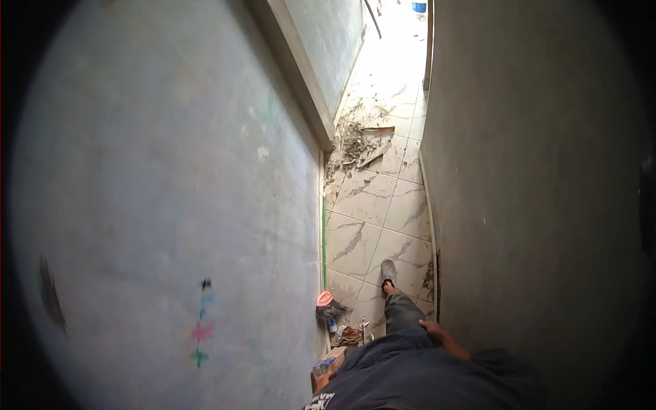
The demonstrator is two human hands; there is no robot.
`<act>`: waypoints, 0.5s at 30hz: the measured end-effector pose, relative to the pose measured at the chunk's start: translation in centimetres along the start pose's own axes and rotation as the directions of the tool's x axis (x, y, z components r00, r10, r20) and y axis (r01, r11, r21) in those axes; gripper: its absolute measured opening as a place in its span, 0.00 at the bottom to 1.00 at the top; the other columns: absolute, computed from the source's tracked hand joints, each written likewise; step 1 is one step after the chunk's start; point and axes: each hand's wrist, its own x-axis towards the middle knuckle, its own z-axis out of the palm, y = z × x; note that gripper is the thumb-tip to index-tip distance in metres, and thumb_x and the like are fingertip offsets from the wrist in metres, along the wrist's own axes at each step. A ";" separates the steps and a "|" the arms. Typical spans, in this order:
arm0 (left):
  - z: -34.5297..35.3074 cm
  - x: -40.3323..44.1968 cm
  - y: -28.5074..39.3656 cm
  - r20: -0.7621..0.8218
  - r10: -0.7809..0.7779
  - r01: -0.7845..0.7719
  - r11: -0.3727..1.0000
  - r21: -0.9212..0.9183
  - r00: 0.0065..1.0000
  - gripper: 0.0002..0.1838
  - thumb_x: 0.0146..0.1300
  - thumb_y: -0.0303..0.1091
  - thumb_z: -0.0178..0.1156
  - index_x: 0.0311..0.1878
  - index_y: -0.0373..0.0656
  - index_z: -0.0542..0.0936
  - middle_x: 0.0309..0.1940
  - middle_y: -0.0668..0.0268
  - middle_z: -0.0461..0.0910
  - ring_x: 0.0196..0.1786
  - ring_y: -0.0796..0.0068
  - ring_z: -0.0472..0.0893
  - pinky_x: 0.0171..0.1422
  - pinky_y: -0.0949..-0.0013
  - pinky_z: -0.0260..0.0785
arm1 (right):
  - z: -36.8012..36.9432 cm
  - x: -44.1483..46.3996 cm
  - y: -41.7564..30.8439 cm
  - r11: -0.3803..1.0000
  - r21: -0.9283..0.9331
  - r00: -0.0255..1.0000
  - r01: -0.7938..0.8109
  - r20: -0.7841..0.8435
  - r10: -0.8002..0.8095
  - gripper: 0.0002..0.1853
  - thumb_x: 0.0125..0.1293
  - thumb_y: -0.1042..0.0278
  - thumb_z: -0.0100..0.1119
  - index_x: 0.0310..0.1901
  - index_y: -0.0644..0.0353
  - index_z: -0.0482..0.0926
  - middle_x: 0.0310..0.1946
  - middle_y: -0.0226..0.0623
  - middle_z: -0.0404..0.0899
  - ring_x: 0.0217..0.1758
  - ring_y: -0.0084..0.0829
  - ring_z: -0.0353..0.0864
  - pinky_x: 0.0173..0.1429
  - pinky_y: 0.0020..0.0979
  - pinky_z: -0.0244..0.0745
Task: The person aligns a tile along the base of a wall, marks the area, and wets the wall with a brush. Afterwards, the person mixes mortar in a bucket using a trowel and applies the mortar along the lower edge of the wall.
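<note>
My right hand (432, 329) hangs beside the thigh of my dark trousers (402, 311). It is small in view, its fingers are mostly hidden, and no object shows in it. At the lower left, a bit of skin that appears to be my left hand (321, 381) shows past my dark shirt (417, 376). Its fingers cannot be made out. Close to it is a brownish, box-like thing (333, 360), and whether the hand touches it is unclear. Just ahead, my foot in a grey shoe (388, 270) is on the tiled floor.
Walls (171, 191) (533, 191) flank a narrow passage of veined tiles (352, 236). Beside the left wall lie a broom head with dark bristles (330, 309) and a crumpled brown thing (350, 335). Further on, rubble (355, 147) and strips (371, 161) litter the floor near a projecting wall edge (321, 130).
</note>
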 end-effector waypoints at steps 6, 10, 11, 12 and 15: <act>-5.4 7.7 18.8 -0.127 0.027 -0.042 0.993 -0.114 0.992 0.22 0.56 0.45 0.60 0.50 0.41 0.77 0.49 0.49 0.77 0.52 0.54 0.77 0.55 0.61 0.69 | -8.7 6.9 -18.8 0.562 -0.786 0.883 0.258 -0.044 -0.467 0.22 0.60 0.55 0.53 0.22 0.69 0.79 0.22 0.42 0.80 0.26 0.34 0.81 0.36 0.38 0.75; -9.2 13.4 31.5 -0.215 0.053 -0.106 0.965 -0.239 0.975 0.22 0.56 0.46 0.60 0.49 0.41 0.78 0.48 0.50 0.78 0.50 0.55 0.78 0.54 0.61 0.70 | -12.3 8.0 -36.2 0.914 -0.298 0.935 0.275 -0.138 -0.326 0.10 0.61 0.67 0.52 0.28 0.63 0.79 0.20 0.41 0.79 0.27 0.29 0.81 0.34 0.32 0.75; -10.0 14.9 34.4 -0.229 0.053 -0.113 0.960 -0.256 0.972 0.22 0.56 0.46 0.60 0.49 0.41 0.78 0.47 0.50 0.78 0.50 0.55 0.78 0.53 0.60 0.71 | -12.9 9.6 -38.9 0.914 -0.302 0.936 0.271 -0.139 -0.323 0.10 0.61 0.67 0.52 0.28 0.63 0.79 0.20 0.41 0.79 0.27 0.29 0.81 0.34 0.32 0.75; -10.8 16.9 36.5 -0.239 0.048 -0.112 0.958 -0.263 0.970 0.22 0.56 0.46 0.60 0.49 0.41 0.78 0.47 0.50 0.78 0.50 0.55 0.79 0.53 0.60 0.71 | -13.2 11.3 -41.5 0.861 -0.311 0.866 0.402 -0.178 -0.468 0.09 0.61 0.69 0.52 0.29 0.64 0.78 0.20 0.39 0.78 0.26 0.30 0.80 0.33 0.31 0.75; -12.8 22.0 42.1 -0.220 0.026 -0.069 0.979 -0.190 0.975 0.21 0.56 0.46 0.60 0.48 0.41 0.78 0.46 0.50 0.79 0.49 0.55 0.79 0.52 0.60 0.71 | -14.7 16.2 -49.3 0.797 -0.325 0.804 0.509 -0.153 -0.575 0.08 0.61 0.71 0.52 0.30 0.65 0.77 0.20 0.38 0.78 0.25 0.30 0.80 0.32 0.31 0.74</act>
